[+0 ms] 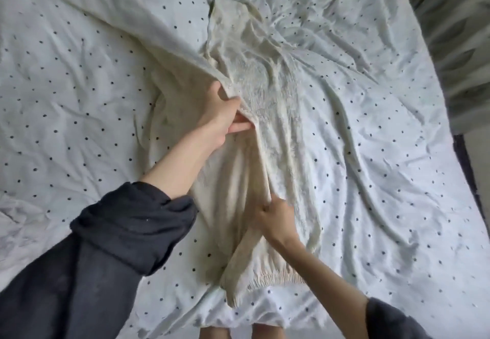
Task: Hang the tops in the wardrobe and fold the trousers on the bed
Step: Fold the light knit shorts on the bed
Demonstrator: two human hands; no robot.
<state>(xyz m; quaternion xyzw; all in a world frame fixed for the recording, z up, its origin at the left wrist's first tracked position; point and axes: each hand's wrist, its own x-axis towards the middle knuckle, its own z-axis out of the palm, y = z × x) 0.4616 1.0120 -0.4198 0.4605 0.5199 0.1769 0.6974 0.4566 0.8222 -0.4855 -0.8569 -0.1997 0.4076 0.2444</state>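
Before us the bed [79, 78] with dotted white cover, on its middle the cream trousers [238, 179] spread lengthwise, elastic waist nearest us, our left hand [225, 118] pinching a fold of one leg, our right hand [275, 216] gripping cloth near the waist

Cream trousers [238, 105] run down the middle of the bed [79, 60], bunched under my left hand [225, 116] and right hand [275, 219]. Dotted sheet is open left and right of them, just wrinkles. Far right, the bed edge drops away.
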